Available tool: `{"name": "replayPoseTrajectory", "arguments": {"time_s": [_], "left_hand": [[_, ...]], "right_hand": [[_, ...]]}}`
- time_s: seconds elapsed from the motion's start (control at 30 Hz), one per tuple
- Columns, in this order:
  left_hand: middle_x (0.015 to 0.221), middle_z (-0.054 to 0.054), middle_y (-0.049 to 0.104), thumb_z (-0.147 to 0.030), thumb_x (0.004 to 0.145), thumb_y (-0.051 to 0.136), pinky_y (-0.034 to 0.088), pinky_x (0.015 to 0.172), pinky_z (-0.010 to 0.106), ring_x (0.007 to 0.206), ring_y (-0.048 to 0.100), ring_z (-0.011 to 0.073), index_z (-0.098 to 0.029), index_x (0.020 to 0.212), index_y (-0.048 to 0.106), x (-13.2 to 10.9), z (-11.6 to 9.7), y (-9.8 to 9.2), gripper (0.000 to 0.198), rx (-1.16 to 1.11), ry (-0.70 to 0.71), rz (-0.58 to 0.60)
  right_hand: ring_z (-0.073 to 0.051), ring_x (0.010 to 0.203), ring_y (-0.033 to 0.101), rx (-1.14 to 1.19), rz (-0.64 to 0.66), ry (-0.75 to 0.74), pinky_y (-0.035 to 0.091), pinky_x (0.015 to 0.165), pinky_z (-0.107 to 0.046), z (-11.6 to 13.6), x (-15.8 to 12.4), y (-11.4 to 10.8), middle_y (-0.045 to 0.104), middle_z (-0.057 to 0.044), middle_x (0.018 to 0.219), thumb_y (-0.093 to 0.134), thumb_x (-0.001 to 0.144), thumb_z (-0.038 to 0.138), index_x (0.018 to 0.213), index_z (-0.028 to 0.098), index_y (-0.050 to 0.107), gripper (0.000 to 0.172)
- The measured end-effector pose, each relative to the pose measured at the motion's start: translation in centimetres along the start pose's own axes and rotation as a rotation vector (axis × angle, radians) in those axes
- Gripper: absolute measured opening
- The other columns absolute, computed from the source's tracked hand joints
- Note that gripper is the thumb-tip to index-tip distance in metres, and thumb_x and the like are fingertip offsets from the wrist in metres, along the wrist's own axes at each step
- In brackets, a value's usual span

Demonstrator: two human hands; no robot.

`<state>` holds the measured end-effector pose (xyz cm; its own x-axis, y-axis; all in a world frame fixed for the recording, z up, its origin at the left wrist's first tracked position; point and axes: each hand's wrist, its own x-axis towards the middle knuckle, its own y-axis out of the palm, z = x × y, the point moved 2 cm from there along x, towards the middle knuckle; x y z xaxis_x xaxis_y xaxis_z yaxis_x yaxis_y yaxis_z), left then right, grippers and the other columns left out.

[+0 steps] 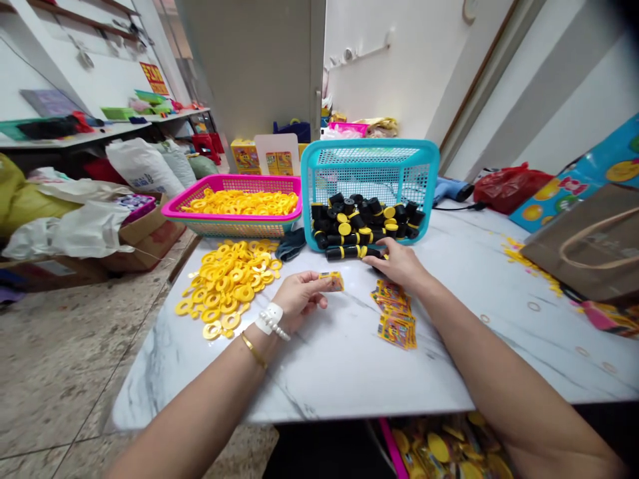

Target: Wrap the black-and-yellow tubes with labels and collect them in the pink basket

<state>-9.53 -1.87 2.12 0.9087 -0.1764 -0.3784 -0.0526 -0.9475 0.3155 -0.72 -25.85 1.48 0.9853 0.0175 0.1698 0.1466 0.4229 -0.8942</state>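
My left hand [301, 296] pinches a small printed yellow card [331, 281] above the table. At the front of the tipped blue basket [433, 179], my right hand [399, 264] has its thumb and fingers closed around the end of a black cylinder [370, 252], largely covered by the hand. Beside it lies another black cylinder with yellow bands [342, 253]. More black cylinders with yellow caps [355, 214] fill the lower part of the basket. Below my right hand, a loose stack of printed cards [397, 326] is spread on the table.
Yellow plastic rings [227, 283] are heaped on the table [319, 372] at left. Behind them, a pink basket [234, 216] holds more yellow pieces. A dark cloth [291, 245] lies between the baskets. A paper bag [594, 239] stands at right. Below the table edge sits a container of yellow-capped items [439, 447].
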Motion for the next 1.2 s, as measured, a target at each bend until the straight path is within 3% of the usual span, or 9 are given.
{"name": "replayPoseTrajectory", "arguments": {"time_s": [0.17, 0.27, 0.43, 0.53, 0.63, 0.77, 0.93, 1.03, 1.2], "left_hand": [[0.085, 0.009, 0.073, -0.019, 0.072, 0.079, 0.018, 0.034, 0.015, 0.042, 0.050, 0.0027, -0.010, 0.081, 0.069, 0.6, -0.2, -0.7, 0.016, -0.059, 0.004, -0.050], [0.087, 0.009, 0.073, -0.015, 0.076, 0.075, 0.019, 0.034, 0.012, 0.043, 0.047, 0.0004, -0.009, 0.086, 0.073, 0.9, -0.6, -1.2, 0.012, -0.137, -0.022, -0.070], [0.086, 0.009, 0.073, -0.011, 0.082, 0.068, 0.017, 0.032, 0.009, 0.041, 0.037, -0.0024, -0.008, 0.082, 0.072, 0.8, -0.7, -1.0, 0.005, -0.283, -0.110, -0.019], [0.079, 0.007, 0.070, -0.009, 0.086, 0.064, 0.017, 0.031, 0.008, 0.040, 0.038, -0.0021, -0.008, 0.083, 0.070, 0.5, -0.8, -0.5, 0.007, -0.355, -0.141, 0.009], [0.072, 0.004, 0.066, -0.008, 0.089, 0.058, 0.016, 0.030, 0.008, 0.038, 0.038, -0.0022, -0.008, 0.083, 0.067, 0.3, -1.0, -0.2, 0.011, -0.414, -0.140, 0.038], [0.072, 0.004, 0.065, -0.008, 0.090, 0.058, 0.016, 0.030, 0.008, 0.037, 0.037, -0.0027, -0.007, 0.080, 0.064, 0.3, -1.0, -0.3, 0.012, -0.435, -0.125, 0.065], [0.074, 0.006, 0.066, -0.011, 0.091, 0.058, 0.016, 0.030, 0.008, 0.038, 0.036, -0.0023, -0.007, 0.081, 0.064, 0.3, -0.7, -0.2, 0.012, -0.409, -0.125, 0.039], [0.074, 0.006, 0.066, -0.013, 0.089, 0.061, 0.015, 0.031, 0.009, 0.040, 0.037, -0.0019, -0.007, 0.079, 0.063, 0.3, -0.7, -0.2, 0.012, -0.383, -0.091, 0.036], [0.072, 0.005, 0.064, -0.013, 0.087, 0.063, 0.015, 0.032, 0.009, 0.041, 0.037, -0.0014, -0.008, 0.076, 0.063, 0.4, -0.5, -0.5, 0.013, -0.365, -0.052, 0.055]], "right_hand": [[-0.017, 0.069, 0.069, 0.206, 0.307, 0.048, 0.052, 0.060, -0.026, -1.9, 0.1, -1.7, 0.075, -0.005, 0.096, 0.076, 0.074, 0.039, 0.105, 0.020, 0.068, 0.038], [-0.017, 0.068, 0.071, 0.340, 0.294, 0.092, 0.054, 0.060, -0.025, -2.1, 0.1, -2.7, 0.075, -0.004, 0.085, 0.077, 0.070, 0.027, 0.096, 0.020, 0.070, 0.028], [-0.022, 0.077, 0.074, 0.912, 0.264, -0.030, 0.061, 0.074, -0.037, 1.6, -1.8, -3.3, 0.076, -0.007, 0.093, 0.082, 0.069, 0.034, 0.102, 0.020, 0.068, 0.039], [-0.022, 0.080, 0.074, 1.088, 0.278, -0.122, 0.061, 0.078, -0.040, 4.6, -3.7, -2.4, 0.076, -0.006, 0.093, 0.083, 0.069, 0.039, 0.102, 0.020, 0.069, 0.041], [-0.019, 0.077, 0.072, 1.073, 0.247, -0.163, 0.061, 0.075, -0.036, 6.5, -5.0, -1.2, 0.075, -0.005, 0.088, 0.084, 0.068, 0.041, 0.097, 0.019, 0.069, 0.039], [-0.019, 0.077, 0.072, 1.017, 0.224, -0.157, 0.061, 0.072, -0.032, 6.9, -5.6, -0.2, 0.075, -0.005, 0.088, 0.082, 0.072, 0.041, 0.094, 0.019, 0.068, 0.034], [-0.022, 0.094, 0.073, 0.879, 0.150, -0.261, 0.060, 0.087, -0.037, 6.8, -6.1, 0.0, 0.075, -0.010, 0.107, 0.076, 0.080, 0.037, 0.098, 0.020, 0.064, 0.027], [-0.024, 0.105, 0.071, 0.863, 0.179, -0.330, 0.058, 0.094, -0.041, 6.9, -6.5, -0.1, 0.071, -0.012, 0.120, 0.073, 0.082, 0.033, 0.098, 0.022, 0.058, 0.025], [-0.024, 0.102, 0.072, 0.811, 0.247, -0.374, 0.059, 0.091, -0.042, 6.6, -6.5, -0.4, 0.072, -0.012, 0.120, 0.073, 0.081, 0.031, 0.095, 0.023, 0.054, 0.025]]}}
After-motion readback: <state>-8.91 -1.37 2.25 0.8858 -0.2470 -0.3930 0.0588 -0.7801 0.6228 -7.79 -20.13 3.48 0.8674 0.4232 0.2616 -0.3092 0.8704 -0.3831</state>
